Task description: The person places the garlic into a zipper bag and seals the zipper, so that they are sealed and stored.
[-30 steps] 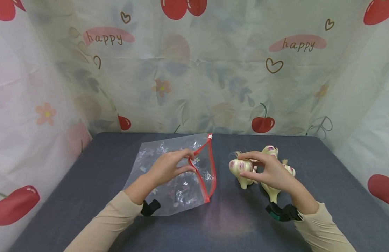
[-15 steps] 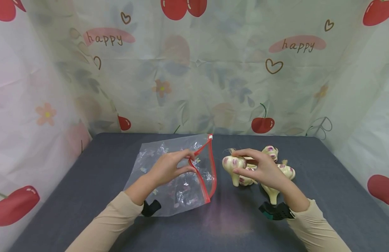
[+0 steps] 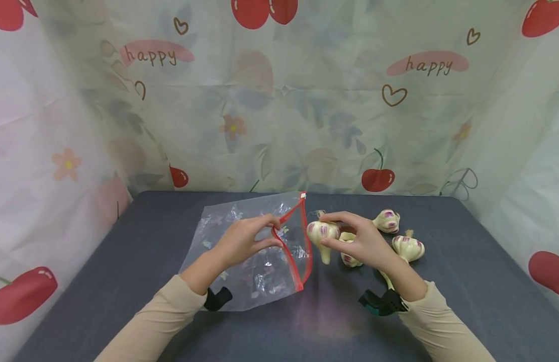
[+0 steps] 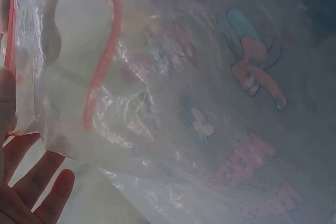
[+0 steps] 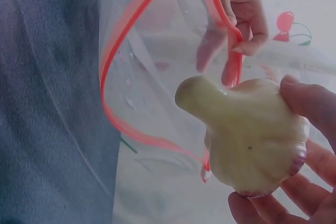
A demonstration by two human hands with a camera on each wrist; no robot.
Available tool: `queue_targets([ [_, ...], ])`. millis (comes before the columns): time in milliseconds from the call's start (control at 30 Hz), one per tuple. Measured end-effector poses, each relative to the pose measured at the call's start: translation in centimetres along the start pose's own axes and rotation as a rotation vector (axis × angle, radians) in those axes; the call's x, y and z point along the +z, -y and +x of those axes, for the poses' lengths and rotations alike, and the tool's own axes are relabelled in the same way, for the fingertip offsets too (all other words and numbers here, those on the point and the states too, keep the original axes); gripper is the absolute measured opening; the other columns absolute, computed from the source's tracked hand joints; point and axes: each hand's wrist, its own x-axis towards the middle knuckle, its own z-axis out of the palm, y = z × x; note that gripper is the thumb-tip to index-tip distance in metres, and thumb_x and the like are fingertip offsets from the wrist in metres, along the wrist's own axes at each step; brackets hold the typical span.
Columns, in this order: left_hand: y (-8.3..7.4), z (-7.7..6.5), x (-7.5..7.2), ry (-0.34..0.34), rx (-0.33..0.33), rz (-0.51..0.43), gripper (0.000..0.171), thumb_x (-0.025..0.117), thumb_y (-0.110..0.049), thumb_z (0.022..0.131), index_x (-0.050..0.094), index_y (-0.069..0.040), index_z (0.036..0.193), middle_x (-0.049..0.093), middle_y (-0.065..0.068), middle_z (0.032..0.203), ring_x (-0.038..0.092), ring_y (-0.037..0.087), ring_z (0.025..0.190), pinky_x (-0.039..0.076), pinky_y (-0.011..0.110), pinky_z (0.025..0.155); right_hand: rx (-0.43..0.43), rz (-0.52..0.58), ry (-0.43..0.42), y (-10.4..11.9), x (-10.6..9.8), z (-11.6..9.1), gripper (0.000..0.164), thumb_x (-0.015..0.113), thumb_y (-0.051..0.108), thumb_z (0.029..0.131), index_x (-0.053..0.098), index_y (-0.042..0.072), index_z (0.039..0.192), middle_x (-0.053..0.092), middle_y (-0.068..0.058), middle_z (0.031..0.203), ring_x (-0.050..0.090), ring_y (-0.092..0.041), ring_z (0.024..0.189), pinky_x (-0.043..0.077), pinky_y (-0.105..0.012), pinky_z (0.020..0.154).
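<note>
A clear zip bag (image 3: 243, 281) with a red-edged mouth lies on the dark table, its mouth gaping to the right. My left hand (image 3: 243, 240) pinches the near red edge between thumb and fingers, holding it apart from the other edge. In my right hand (image 3: 363, 244) is a garlic bulb (image 3: 323, 232), gripped between thumb and fingers just right of the bag's mouth. The right wrist view shows that garlic bulb (image 5: 257, 135) with its stem pointing at the red-rimmed opening. Printed figures cover the bag (image 4: 173, 150) in the left wrist view.
To the right lie more garlic bulbs: one (image 3: 350, 259) below the right hand, one (image 3: 388, 221) behind it, one (image 3: 408, 248) farther right. Another is mostly hidden under the right wrist, its stem (image 3: 387, 279) showing. A patterned curtain (image 3: 284, 125) stands behind the table (image 3: 279, 332).
My right hand has carried the garlic bulb leftward, from beside the other bulbs to the bag's mouth. The left hand keeps its hold on the bag edge, almost unmoved.
</note>
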Motion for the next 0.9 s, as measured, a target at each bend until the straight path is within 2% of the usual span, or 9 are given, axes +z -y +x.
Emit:
queue_targets([
  [167,-0.1,0.0,0.0,0.002,-0.011,0.002,0.032,0.074,-0.027,0.077,0.058,-0.015,0.101,0.071,0.001,0.095,0.068,0.014,0.091,0.054,0.028,0.071,0.006,0.0,0.005,0.2,0.5,0.4,0.041,0.075,0.016,0.079,0.062,0.011,0.118,0.065,-0.006,0.118,0.062,-0.014,0.106,0.053,-0.032,0.089],
  [267,-0.1,0.1,0.0,0.001,-0.016,0.002,0.032,0.075,-0.028,0.077,0.058,-0.015,0.101,0.071,0.0,0.095,0.068,0.013,0.09,0.054,0.028,0.071,0.011,0.006,0.003,0.4,0.8,0.6,0.041,0.075,0.016,0.079,0.063,0.01,0.117,0.065,-0.006,0.118,0.065,-0.019,0.104,0.053,-0.031,0.087],
  [433,-0.1,0.1,-0.1,-0.004,-0.018,-0.002,0.032,0.075,-0.028,0.077,0.058,-0.015,0.101,0.071,0.001,0.095,0.068,0.013,0.091,0.054,0.029,0.072,0.005,0.021,-0.008,0.4,1.3,0.9,0.04,0.076,0.016,0.078,0.063,0.011,0.116,0.065,-0.006,0.117,0.066,-0.021,0.101,0.054,-0.032,0.086],
  [633,-0.2,0.2,-0.1,-0.011,-0.012,0.001,0.032,0.075,-0.027,0.077,0.059,-0.014,0.101,0.071,0.0,0.094,0.068,0.013,0.09,0.054,0.029,0.073,0.026,0.051,0.013,0.3,1.9,1.2,0.038,0.074,0.018,0.08,0.063,0.013,0.117,0.065,-0.004,0.118,0.062,-0.02,0.107,0.053,-0.037,0.089],
  [900,-0.3,0.3,-0.4,-0.027,0.007,0.004,0.031,0.074,-0.027,0.077,0.059,-0.014,0.101,0.07,0.0,0.094,0.068,0.013,0.089,0.054,0.028,0.072,0.036,0.073,0.029,0.7,2.7,1.7,0.037,0.072,0.017,0.082,0.063,0.011,0.117,0.065,-0.007,0.118,0.062,-0.023,0.106,0.052,-0.035,0.086],
])
